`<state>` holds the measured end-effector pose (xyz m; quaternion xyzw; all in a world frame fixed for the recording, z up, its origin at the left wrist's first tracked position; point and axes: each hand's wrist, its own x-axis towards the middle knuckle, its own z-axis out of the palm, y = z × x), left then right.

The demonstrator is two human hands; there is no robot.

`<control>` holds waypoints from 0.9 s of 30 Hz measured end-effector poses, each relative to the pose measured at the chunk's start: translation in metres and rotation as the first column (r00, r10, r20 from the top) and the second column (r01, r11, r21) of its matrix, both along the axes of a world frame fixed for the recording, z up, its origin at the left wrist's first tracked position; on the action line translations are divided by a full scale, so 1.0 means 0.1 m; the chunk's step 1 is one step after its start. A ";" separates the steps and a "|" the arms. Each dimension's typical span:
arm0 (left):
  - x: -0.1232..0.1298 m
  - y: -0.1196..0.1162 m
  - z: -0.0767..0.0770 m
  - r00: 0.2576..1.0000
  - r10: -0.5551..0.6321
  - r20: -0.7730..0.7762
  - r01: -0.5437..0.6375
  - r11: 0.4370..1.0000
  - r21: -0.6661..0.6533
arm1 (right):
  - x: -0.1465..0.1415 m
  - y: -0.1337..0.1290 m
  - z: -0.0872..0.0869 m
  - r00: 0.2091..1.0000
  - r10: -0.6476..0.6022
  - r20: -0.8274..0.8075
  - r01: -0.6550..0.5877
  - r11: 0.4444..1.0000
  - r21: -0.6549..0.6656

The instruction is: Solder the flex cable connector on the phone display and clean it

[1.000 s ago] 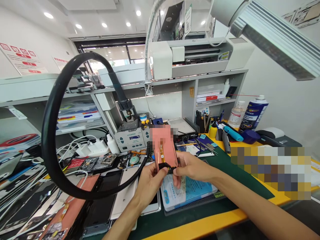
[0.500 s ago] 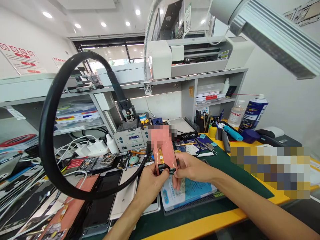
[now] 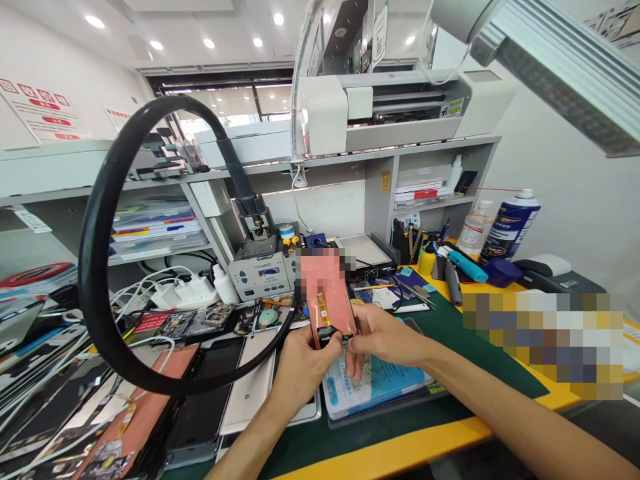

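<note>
Head view: the person's left hand (image 3: pixel 300 371) and right hand (image 3: pixel 385 337) hold a slim phone display panel covered in salmon-pink film (image 3: pixel 327 287) up off the worktop (image 3: pixel 400 453), tilted back, its far end pixelated. Each grip is closed in a tight pinch at the panel's near end. The left thumb presses on a small black rectangular connector piece (image 3: pixel 326 336), while the right thumb and fingertips close in just beside it. Compared with a second ago, less of that black piece shows, and it now looks shorter, with a small dark bit apart from it near the right fingertips. The hands have shifted only slightly. A narrow orange ribbon strip (image 3: pixel 323 309) runs up the film from the connector. Below the hands lies a blue-and-white printed card (image 3: pixel 373 381) on a dark green rubber mat (image 3: pixel 475 353). To the left, a black hot-air hose (image 3: pixel 95 267) loops in front of a pale soldering station (image 3: pixel 260 272) and a white phone back (image 3: pixel 245 393).
</note>
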<state>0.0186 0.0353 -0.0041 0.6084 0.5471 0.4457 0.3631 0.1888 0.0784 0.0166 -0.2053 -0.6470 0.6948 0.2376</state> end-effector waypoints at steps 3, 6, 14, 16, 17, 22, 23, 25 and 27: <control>0.00 0.00 -0.01 1.000 -0.024 -0.001 0.024 1.000 0.003 | -0.01 0.00 0.00 1.000 -0.020 0.010 0.020 1.000 0.000; -0.01 0.00 -0.04 0.998 -0.063 0.005 0.063 0.998 -0.001 | -0.01 0.00 -0.02 0.998 -0.050 0.034 0.049 0.999 0.021; -0.03 0.00 -0.06 0.996 -0.092 0.003 0.092 0.996 -0.007 | 0.03 0.01 -0.01 0.998 -0.018 0.067 0.015 0.999 0.043; -0.03 0.00 -0.04 0.995 -0.098 0.001 0.098 0.995 -0.008 | 0.04 0.03 0.00 0.998 -0.003 0.063 0.000 0.999 0.034; -0.03 0.00 -0.04 0.995 -0.103 0.002 0.103 0.995 -0.009 | 0.04 0.03 0.01 0.998 0.008 0.061 -0.010 1.000 0.026; -0.03 0.00 -0.02 0.992 -0.126 0.017 0.126 0.992 -0.001 | 0.04 0.04 0.03 0.999 0.024 0.039 -0.023 1.000 -0.021; -0.04 0.00 -0.03 0.991 -0.132 0.020 0.132 0.991 0.000 | 0.04 0.04 0.04 0.999 0.021 0.035 -0.020 1.000 -0.021; -0.05 0.01 -0.04 0.989 -0.148 0.027 0.148 0.989 0.002 | 0.03 0.03 0.05 0.999 0.013 0.042 -0.012 1.000 -0.005; -0.05 0.01 -0.05 0.986 -0.161 0.031 0.161 0.987 0.011 | 0.03 0.03 0.07 0.998 0.006 0.058 -0.007 1.000 0.011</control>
